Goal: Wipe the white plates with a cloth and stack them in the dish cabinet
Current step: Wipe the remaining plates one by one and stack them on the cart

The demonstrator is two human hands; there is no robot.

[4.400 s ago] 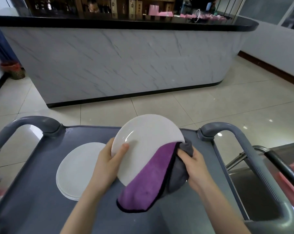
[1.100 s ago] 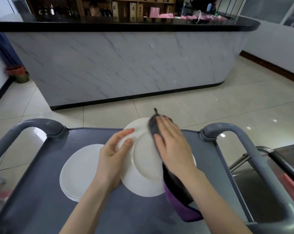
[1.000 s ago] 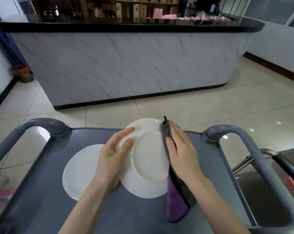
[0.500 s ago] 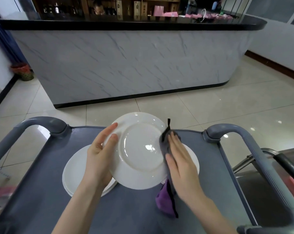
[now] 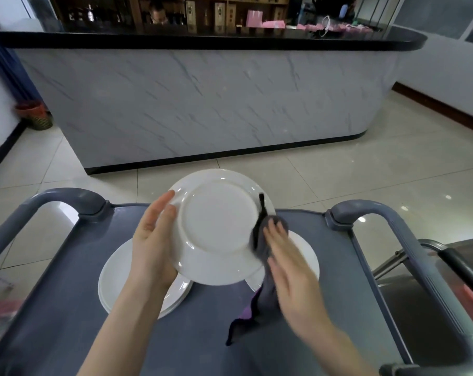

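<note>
Above the cart (image 5: 325, 335), cloth (image 5: 268, 294) wraps plate (image 5: 216, 229) edge

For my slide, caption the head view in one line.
Left hand tilts a white plate above a grey cart while right hand presses a cloth to its rim.

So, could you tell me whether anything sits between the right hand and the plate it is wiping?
Only the cloth: the right hand presses it against the right rim of the plate, which the left hand holds above the cart. Nothing else intervenes.
</note>
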